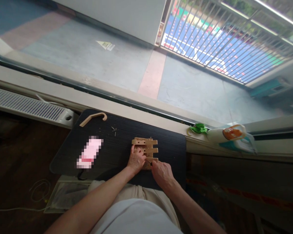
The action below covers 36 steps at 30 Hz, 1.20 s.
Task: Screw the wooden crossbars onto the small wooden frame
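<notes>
On a dark table, a brown, rough-surfaced block (143, 138) lies beneath three pale wooden strips. The top strip (151, 142) and the middle strip (151, 150) have small dark holes; the lowest strip (153, 159) is partly covered by my hands. My left hand (136, 161) is closed on the wooden strips, its fingers curled over their left part and pressing down. My right hand (163, 172) is closed in a fist at the lower right corner of the block. A thin tool's dark shaft (150, 163) pokes out of it toward the lowest strip; its handle is hidden.
A hooked wooden piece (94, 117) lies at the table's (122, 149) back left, near several small metal screws or nails (114, 130). Left of my hands is a blurred-out pink object (90, 152). A white bottle (216, 135) and green cloth (199, 128) stand on the windowsill.
</notes>
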{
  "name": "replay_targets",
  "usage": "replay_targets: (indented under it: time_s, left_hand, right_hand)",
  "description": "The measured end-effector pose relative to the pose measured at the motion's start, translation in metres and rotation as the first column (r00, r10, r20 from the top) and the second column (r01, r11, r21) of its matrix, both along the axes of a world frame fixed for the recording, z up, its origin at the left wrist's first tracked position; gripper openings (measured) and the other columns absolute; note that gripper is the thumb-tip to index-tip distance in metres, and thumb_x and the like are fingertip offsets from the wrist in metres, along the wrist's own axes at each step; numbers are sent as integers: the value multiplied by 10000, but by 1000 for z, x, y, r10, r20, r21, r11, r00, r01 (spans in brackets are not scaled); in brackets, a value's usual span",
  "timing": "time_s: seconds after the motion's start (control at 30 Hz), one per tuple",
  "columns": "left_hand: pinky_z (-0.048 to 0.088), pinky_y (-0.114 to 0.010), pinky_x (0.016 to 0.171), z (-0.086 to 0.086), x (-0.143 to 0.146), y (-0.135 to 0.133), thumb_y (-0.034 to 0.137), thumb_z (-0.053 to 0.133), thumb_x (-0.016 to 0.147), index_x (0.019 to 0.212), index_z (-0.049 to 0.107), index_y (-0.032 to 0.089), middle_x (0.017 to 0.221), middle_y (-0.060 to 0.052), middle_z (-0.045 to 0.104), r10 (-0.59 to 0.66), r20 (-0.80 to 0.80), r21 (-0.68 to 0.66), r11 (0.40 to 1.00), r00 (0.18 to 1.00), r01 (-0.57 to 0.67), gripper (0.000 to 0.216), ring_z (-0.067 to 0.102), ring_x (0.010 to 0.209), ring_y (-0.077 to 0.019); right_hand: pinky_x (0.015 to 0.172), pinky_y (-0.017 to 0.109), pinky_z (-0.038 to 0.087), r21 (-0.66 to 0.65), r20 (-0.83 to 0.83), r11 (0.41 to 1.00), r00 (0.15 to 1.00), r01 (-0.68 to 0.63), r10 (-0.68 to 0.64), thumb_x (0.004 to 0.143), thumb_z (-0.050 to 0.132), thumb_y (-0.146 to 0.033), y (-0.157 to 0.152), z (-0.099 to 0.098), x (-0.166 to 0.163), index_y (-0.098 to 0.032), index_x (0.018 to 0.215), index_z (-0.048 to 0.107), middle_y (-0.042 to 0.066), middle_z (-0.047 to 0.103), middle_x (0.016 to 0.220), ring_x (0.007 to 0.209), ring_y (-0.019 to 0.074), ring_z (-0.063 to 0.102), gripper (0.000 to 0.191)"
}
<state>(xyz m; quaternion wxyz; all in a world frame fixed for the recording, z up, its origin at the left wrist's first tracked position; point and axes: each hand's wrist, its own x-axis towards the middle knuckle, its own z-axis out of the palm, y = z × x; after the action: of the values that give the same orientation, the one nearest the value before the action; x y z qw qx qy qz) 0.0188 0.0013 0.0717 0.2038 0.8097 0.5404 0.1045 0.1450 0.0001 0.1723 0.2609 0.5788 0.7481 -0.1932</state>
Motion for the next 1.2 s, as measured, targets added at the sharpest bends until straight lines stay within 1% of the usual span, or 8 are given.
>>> replay_targets:
  time_s: [0.13,0.37,0.6,0.8,0.97,1.2]
  left_hand:
    - [71,-537,1024,-2,0,0,239,569,724,701,664,239,722,-19,636,-2,13,-10,1000,1000,2,97,463,917,-213]
    - [82,-545,1021,-3,-3,0,234,573,722,703,663,245,715,-15,646,-15,49,3,1000,999,15,93,473,916,-210]
    - [79,-548,1026,-7,-6,-2,221,555,736,699,656,248,703,7,651,-8,112,6,1000,994,7,111,481,914,-194]
    - [87,-544,1027,-6,-10,-1,225,540,749,710,650,243,725,8,653,-21,139,1,1000,990,21,119,487,928,-190]
    - [89,-547,1022,-7,-11,-1,224,540,752,708,646,232,724,6,652,-29,150,5,1000,988,29,115,489,949,-194]
    - [74,-541,1029,-7,-13,-1,232,535,756,723,648,240,747,14,656,-59,154,7,998,986,58,118,483,964,-191]
  right_hand:
    - [603,265,421,-6,11,1000,1000,1,-1,846,376,-221,0,-1,2,-174,835,594,83,664,815,747,190,630,223]
    - [622,262,420,-19,9,1000,1000,4,-4,825,380,-158,1,-4,4,-171,826,600,80,671,804,761,187,630,220]
    - [612,267,419,-17,4,1000,1000,-8,8,833,382,-165,1,-11,1,-171,816,598,82,671,795,748,196,630,216]
    - [622,260,419,-34,3,999,1000,-13,13,822,379,-134,1,-12,-2,-154,830,605,102,671,794,753,189,629,227]
    - [607,289,429,-35,8,999,1000,-19,19,816,380,-131,1,-16,-6,-146,824,607,105,670,776,738,211,633,228]
    - [599,273,425,-42,17,999,999,-33,33,793,409,-103,-2,-18,-9,-141,810,607,100,667,779,747,202,633,202]
